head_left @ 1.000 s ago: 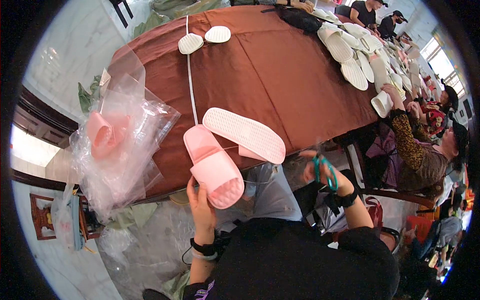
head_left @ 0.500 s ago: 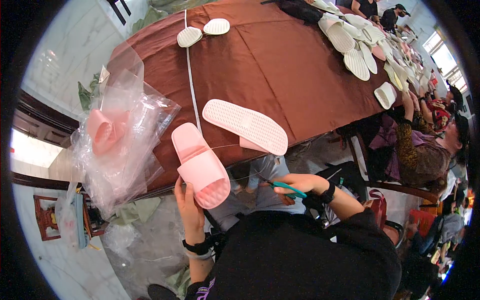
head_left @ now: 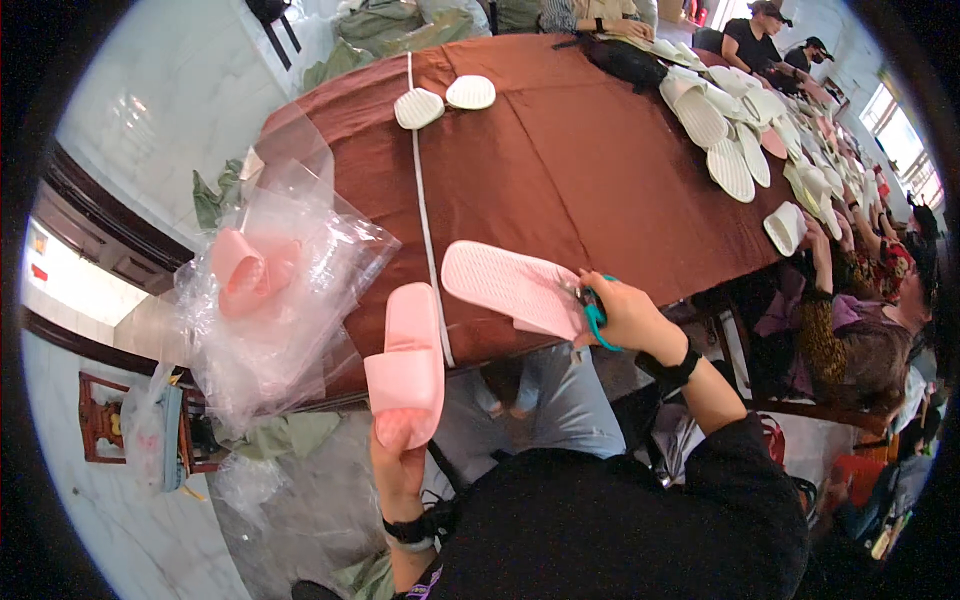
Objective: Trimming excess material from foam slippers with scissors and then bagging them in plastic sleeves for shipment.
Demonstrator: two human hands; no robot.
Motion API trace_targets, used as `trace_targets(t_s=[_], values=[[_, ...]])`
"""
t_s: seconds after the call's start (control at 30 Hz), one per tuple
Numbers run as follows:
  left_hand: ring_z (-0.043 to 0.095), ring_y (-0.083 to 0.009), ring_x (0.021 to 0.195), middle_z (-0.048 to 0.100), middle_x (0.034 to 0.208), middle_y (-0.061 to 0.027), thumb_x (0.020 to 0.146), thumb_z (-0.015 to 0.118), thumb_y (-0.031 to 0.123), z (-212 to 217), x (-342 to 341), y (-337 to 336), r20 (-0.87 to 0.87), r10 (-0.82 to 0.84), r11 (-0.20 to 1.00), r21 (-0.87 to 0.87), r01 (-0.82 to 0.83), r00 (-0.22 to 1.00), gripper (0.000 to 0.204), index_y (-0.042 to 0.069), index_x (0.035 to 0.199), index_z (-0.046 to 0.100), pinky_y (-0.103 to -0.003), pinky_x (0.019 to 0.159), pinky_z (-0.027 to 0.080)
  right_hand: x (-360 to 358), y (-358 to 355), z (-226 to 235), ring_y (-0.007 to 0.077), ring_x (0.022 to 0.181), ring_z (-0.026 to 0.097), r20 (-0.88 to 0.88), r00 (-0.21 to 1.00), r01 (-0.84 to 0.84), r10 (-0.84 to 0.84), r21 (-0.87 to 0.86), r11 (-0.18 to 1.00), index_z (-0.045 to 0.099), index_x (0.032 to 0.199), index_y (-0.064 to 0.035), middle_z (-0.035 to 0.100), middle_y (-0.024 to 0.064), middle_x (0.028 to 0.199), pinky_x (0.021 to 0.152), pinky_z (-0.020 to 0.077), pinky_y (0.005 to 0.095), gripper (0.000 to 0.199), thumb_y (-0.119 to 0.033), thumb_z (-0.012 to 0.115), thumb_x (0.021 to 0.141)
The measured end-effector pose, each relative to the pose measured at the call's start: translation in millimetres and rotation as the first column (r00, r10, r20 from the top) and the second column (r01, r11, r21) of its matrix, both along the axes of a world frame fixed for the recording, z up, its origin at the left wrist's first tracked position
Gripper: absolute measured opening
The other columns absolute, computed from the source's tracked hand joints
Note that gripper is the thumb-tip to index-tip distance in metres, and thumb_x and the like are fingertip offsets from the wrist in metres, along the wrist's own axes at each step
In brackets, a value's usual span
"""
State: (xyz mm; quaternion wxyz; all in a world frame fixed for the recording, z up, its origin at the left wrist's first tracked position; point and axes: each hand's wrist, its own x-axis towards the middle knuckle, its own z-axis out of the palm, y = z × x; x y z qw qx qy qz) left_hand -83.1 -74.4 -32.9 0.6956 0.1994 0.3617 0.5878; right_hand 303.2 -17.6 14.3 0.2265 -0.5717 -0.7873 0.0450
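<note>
Head view: a pink slipper in your left hand, a tool at its mate

Your left hand (head_left: 398, 452) is closed around the toe end of the upright pink slipper (head_left: 408, 325), low and left of centre in the frame. Your right hand (head_left: 632, 315), right of centre, is curled around a teal-handled tool (head_left: 597, 318); its tip meets the near end of the sole-up slipper (head_left: 505, 278) at mid-frame. Whether those fingers also pinch that slipper, you cannot tell from this angle.

The step in hand looks like handling the pair, one slipper per hand, with the tool kept in your palm. The next move seems to call for a steady left grip and care at the right — the tip should not nick the soft sole.

Farther out, clear plastic bags (head_left: 335, 290) lie at the left of the frame, with pink slippers (head_left: 245, 275) among them. A white pair (head_left: 419, 110) rests toward the top of the brown tablecloth (head_left: 620, 180); a white pile (head_left: 735, 165) fills the upper right, where a co-worker's hand (head_left: 819, 243) reaches in.
</note>
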Motion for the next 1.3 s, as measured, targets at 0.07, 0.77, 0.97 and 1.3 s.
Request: trace_targets(t_s=[0.07, 0.77, 0.97, 1.3], values=[[0.052, -0.0223, 0.111, 0.053, 0.119, -0.0092, 0.089, 0.055, 0.008, 3, -3, -8, -0.136, 0.064, 0.998, -0.016, -0.067, 0.989, 0.041, 0.005, 0.127, 0.042, -0.037, 0.087, 0.049, 2, 0, -4, 0.0358, 0.104, 0.055, -0.113, 0.989, -0.104, 0.097, -0.054, 0.993, 0.046, 0.117, -0.0092, 0.058, 0.0175, 0.115, 0.089, 0.0435, 0.0455, 0.072, -0.028, 0.082, 0.058], [0.06, -0.0225, 0.094, 0.056, 0.11, -0.0123, 0.092, 0.047, 0.017, 9, -51, 58, -0.188, 0.098, 0.995, 0.031, -0.094, 0.977, 0.03, -0.001, 0.116, 0.048, -0.037, 0.07, 0.055, -34, -8, 4, 0.0142, 0.055, 0.056, -0.531, 0.833, -0.009, -0.153, -0.291, 0.957, 0.047, 0.097, -0.0038, 0.062, 0.0122, 0.077, 0.053, 0.0458, 0.027, 0.029, -0.019, 0.067, 0.083], [0.06, -0.0219, 0.095, 0.057, 0.109, -0.0105, 0.092, 0.048, 0.02, -12, -38, 52, -0.245, 0.195, 0.981, 0.07, -0.184, 0.95, 0.033, 0.001, 0.119, 0.046, -0.036, 0.069, 0.055, -100, -32, -44, 0.0265, 0.081, 0.065, -0.701, -0.348, -0.473, -0.623, -0.442, 0.762, 0.039, 0.102, -0.0082, 0.062, 0.0201, 0.099, 0.064, 0.0551, 0.0351, 0.02, -0.022, 0.051, 0.094], [0.053, -0.0213, 0.106, 0.052, 0.115, -0.011, 0.091, 0.05, 0.012, 5, -37, 37, -0.231, 0.235, 0.968, 0.141, -0.206, 0.944, 0.029, 0.002, 0.118, 0.044, -0.035, 0.09, 0.045, -43, 1, -40, 0.0127, 0.065, 0.057, -0.842, -0.388, -0.156, -0.376, -0.341, 0.927, 0.045, 0.091, -0.014, 0.056, 0.0013, 0.08, 0.051, 0.0433, 0.0225, 0.028, -0.001, 0.066, 0.079]])
